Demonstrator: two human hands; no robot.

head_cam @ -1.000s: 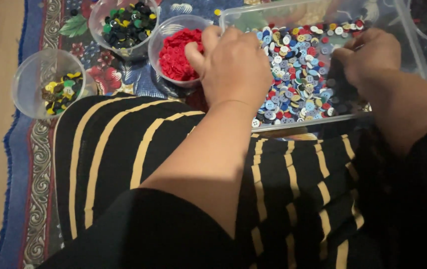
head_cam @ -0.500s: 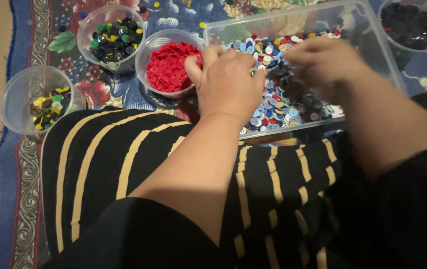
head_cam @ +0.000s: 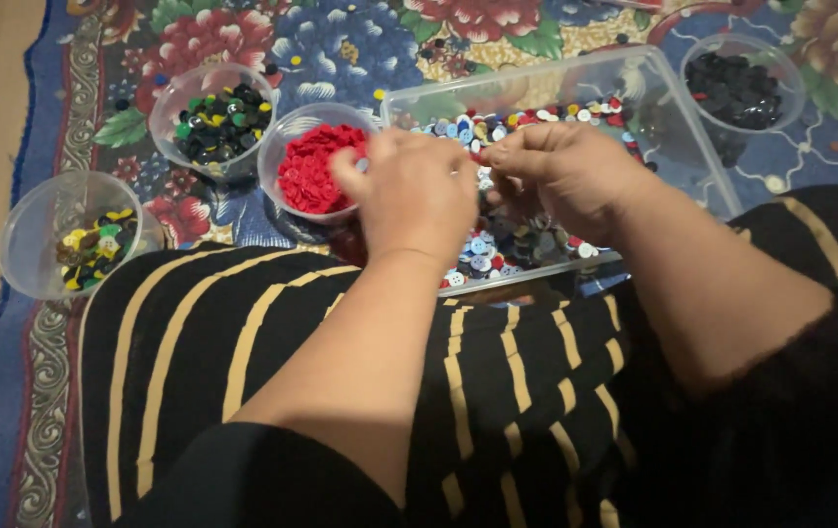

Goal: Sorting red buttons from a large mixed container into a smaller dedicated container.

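A clear rectangular tray (head_cam: 685, 147) of mixed coloured buttons (head_cam: 482, 262) lies on the floor cloth beyond my lap. My left hand (head_cam: 417, 198) hovers at the tray's left end, right beside a clear bowl of red buttons (head_cam: 309, 168). Its fingers curl downward and the palm is hidden. My right hand (head_cam: 567, 174) is over the tray with thumb and forefinger pinched together, apparently on a small red button. Those fingertips touch my left hand.
A bowl of dark and green buttons (head_cam: 215, 119) sits behind the red one. A bowl of yellow and mixed buttons (head_cam: 92, 246) is at the left, and a bowl of black buttons (head_cam: 737, 88) at the far right. My black, yellow-striped lap (head_cam: 243, 342) fills the foreground.
My right hand has moved left from the tray's right part and pinched its fingers against my left hand. My left hand stayed beside the red bowl.
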